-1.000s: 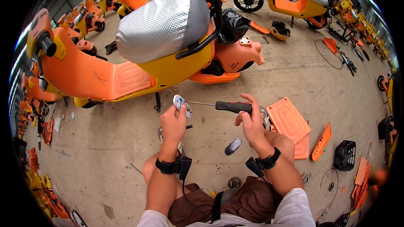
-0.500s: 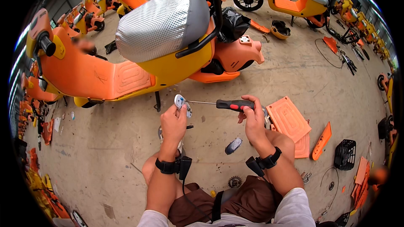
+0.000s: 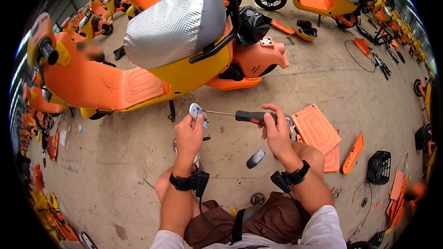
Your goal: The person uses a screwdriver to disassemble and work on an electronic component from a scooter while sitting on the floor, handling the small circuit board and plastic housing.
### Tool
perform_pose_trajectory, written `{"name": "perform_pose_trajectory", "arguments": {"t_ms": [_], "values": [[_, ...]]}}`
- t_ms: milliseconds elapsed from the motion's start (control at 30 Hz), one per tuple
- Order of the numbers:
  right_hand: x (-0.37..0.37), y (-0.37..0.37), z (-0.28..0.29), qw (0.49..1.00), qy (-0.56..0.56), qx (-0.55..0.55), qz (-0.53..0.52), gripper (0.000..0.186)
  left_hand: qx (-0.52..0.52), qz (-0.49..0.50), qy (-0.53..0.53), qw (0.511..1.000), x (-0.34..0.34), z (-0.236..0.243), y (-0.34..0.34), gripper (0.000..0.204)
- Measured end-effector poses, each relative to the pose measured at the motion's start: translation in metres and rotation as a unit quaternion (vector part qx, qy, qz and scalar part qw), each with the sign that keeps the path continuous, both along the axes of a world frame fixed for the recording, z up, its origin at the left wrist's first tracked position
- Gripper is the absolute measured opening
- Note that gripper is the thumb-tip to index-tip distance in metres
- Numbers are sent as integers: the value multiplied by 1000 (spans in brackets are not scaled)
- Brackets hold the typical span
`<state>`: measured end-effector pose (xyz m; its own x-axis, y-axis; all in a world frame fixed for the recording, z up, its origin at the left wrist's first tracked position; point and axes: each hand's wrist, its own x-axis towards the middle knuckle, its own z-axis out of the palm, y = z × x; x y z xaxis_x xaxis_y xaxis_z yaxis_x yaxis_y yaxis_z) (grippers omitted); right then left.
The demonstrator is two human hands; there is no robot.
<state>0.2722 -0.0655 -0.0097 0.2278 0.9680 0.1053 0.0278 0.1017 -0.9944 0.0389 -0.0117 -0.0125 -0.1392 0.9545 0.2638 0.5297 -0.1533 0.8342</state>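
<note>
My left hand (image 3: 188, 131) pinches a small flat white oval part (image 3: 194, 109) that has a blue spot on its face. My right hand (image 3: 275, 129) is wrapped around the black-and-red handle of a screwdriver (image 3: 247, 116). The thin shaft points left, and its tip meets the white part near the blue spot; whether it sits in a screw is too small to tell. Just beyond my hands stands an orange and yellow scooter (image 3: 170, 78) with a silver seat cover (image 3: 164, 25). Below and between my hands, a dark oval piece (image 3: 255, 159) lies on the floor.
Orange panels (image 3: 317, 129) lie by my right knee, with an orange strip (image 3: 353, 153) and a black basket (image 3: 379, 168) farther right. A toothed sprocket (image 3: 257, 198) rests near my lap. A yellow helmet (image 3: 306, 31) and loose parts lie beyond; more scooters line the sides.
My right hand's fingers have shifted around the screwdriver handle, which has turned a little. The white part stays in my left hand against the tip. The whole view has shifted slightly.
</note>
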Motion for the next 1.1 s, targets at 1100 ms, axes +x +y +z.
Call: {"name": "perform_pose_trajectory", "arguments": {"t_ms": [1100], "values": [[0,3,-11,998,9,42,-45,41,21,-11,6,1000,3,-3,2,28]]}}
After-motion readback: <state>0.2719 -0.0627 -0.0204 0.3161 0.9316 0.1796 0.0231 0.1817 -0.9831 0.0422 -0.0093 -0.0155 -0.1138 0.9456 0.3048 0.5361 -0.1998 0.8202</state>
